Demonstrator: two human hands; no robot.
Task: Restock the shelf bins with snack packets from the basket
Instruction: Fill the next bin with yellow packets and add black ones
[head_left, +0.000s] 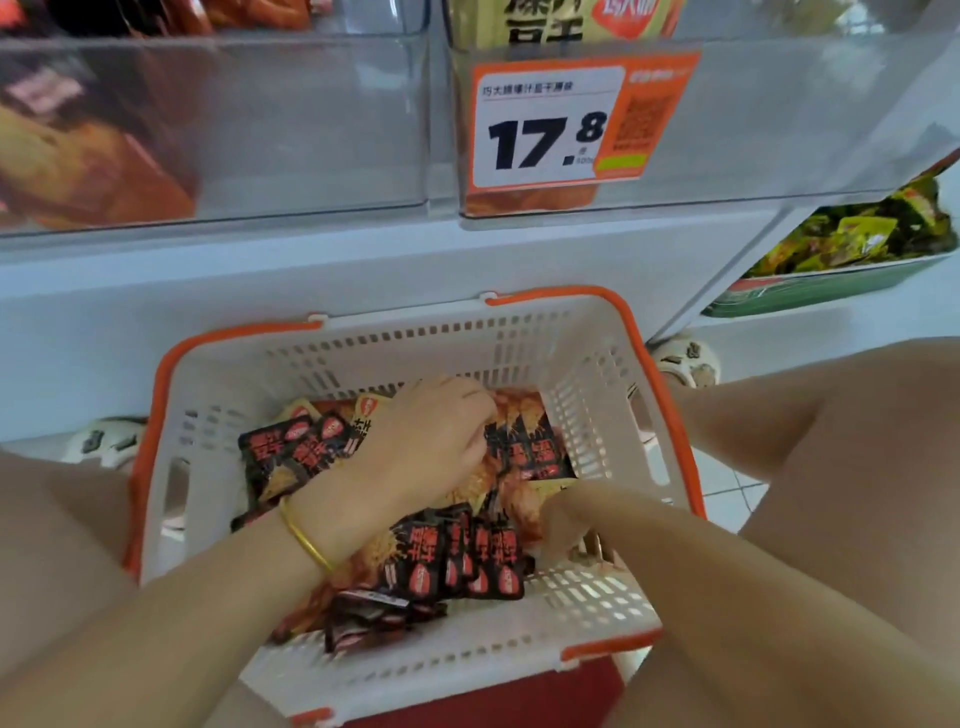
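Reaching down with both hands into a white slotted plastic basket with orange handles (363, 332), held between two bare knees. Grips with the left hand (431, 441), palm down and fingers curled, some of the black-and-red foil snack packets (452, 556) heaped on the basket floor. Wears a thin gold bangle (306, 540) on that wrist. Sinks the right hand (563, 517) into the same heap, just right of the left hand and nearer the body, with the fingertips lost among the packets. Cannot tell whether gripping or loose there.

Keeps every loose packet inside the basket, under and around both hands.

Faces, straight above the left hand, a clear plastic shelf bin (260, 130) with orange-brown packets piled at its left end. Shows beside it, above the right hand, a second clear plastic shelf bin (779, 119) fronted by an orange-and-white price tag reading 17.8 (550, 124), with a few packets stacked behind the tag.

Finds, up and far right of the right hand, a green tray (831, 293) of yellow-green packets on a lower shelf. Places one patterned white shoe (104, 441) left of the left hand and another (685, 358) beyond the right hand, both on pale floor tiles. Shows something red (493, 701) under the basket's near rim, too little in view to identify.
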